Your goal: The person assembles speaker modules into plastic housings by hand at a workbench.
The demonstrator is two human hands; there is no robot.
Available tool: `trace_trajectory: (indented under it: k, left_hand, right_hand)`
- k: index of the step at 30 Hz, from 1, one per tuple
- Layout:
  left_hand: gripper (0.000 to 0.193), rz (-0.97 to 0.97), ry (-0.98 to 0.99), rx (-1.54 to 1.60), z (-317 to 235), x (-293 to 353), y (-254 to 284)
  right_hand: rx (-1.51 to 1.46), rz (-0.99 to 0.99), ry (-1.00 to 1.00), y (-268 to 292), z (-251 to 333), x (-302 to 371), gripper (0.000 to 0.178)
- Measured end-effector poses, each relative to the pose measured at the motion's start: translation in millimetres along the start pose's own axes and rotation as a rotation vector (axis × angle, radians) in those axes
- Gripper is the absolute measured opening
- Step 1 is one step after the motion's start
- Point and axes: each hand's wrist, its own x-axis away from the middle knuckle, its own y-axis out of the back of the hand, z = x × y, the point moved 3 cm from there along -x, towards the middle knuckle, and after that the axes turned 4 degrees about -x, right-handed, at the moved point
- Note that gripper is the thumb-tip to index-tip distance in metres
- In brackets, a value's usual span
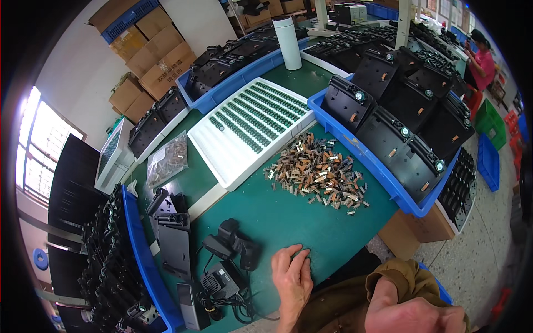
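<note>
My left hand [291, 277] rests at the near edge of the green table [250, 205], its fingers curled in, with nothing visible in them. My right hand [413, 315] is close in at the lower right, drawn back toward my body below the brown sleeve [408, 277]. Its fingers are mostly hidden, so any hold is unclear. Beyond my left hand lies a loose pile of small brown and silver metal parts [319, 172]. Left of that hand are black power adapters [225, 280] with tangled cords. Behind the pile, a white foam tray [214, 158] carries rows of small dark green pieces.
A blue crate [361, 150] of black panels stands right of the pile. Another blue bin [141, 261] of black parts is at left, beside black housings [175, 250]. A clear bag [168, 160] and a white bottle [287, 44] stand farther back. A person [482, 66] sits far right.
</note>
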Motion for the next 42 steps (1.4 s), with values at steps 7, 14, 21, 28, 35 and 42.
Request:
trace_trajectory:
  k: [7, 14, 21, 28, 35, 42]
  left_hand:
    - [0.024, 0.024, -0.025, -0.02, -0.8, -0.4, -1.0]
    - [0.024, 0.029, -0.024, -0.035, -1.8, -0.5, -0.9]
    - [0.024, 0.024, -0.033, -0.05, 0.9, -0.9, 1.7]
    - [0.02, 0.049, -0.027, -0.002, -6.1, -2.7, -4.4]
    - [0.02, 0.064, -0.061, -0.041, -2.8, 2.6, -6.2]
    - [0.016, 0.051, -0.021, -0.065, -3.4, -0.5, -4.4]
  right_hand:
    - [0.224, 0.268, -0.076, 4.4, 3.8, -7.8, 0.025]
    - [0.233, 0.267, -0.02, 8.2, 4.9, -2.0, 0.031]
    - [0.201, 0.293, 0.015, 6.5, -7.4, -2.3, 0.071]
    - [0.428, 0.147, -0.298, -0.4, 44.4, 5.9, 0.063]
    - [1.196, 0.503, -0.431, 64.6, 6.7, 1.2, 0.021]
    - [1.289, 0.977, -1.181, 129.9, -24.8, 56.3, 0.029]
